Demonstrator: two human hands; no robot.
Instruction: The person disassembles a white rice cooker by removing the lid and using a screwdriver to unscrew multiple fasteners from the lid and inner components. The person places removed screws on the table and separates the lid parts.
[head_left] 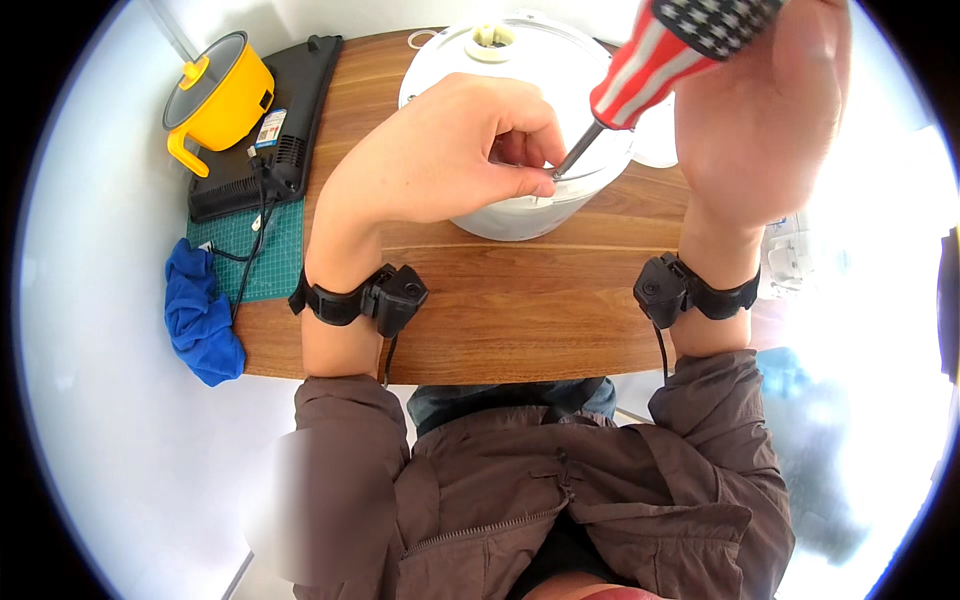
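A round white appliance body point(510, 222) stands at the far middle of the table, with a cream-coloured ring fitting point(490, 42) on its top. My right hand point(765, 120) is closed around the handle of a screwdriver point(655, 62), red and white striped with a dark starred end. Its metal shaft slants down left to the appliance's near right rim. There my left hand point(450, 150) pinches thumb and fingers together right at the screwdriver's tip. Whatever small thing lies between those fingertips is hidden. Both wrists wear black straps with small black devices.
On the left, a yellow pot point(222, 105) with a grey lid sits on a black flat appliance point(300, 120). Below are a green cutting mat point(285, 245), a black cord and a blue cloth point(200, 320). A whitish clear object point(790, 258) lies beyond my right wrist.
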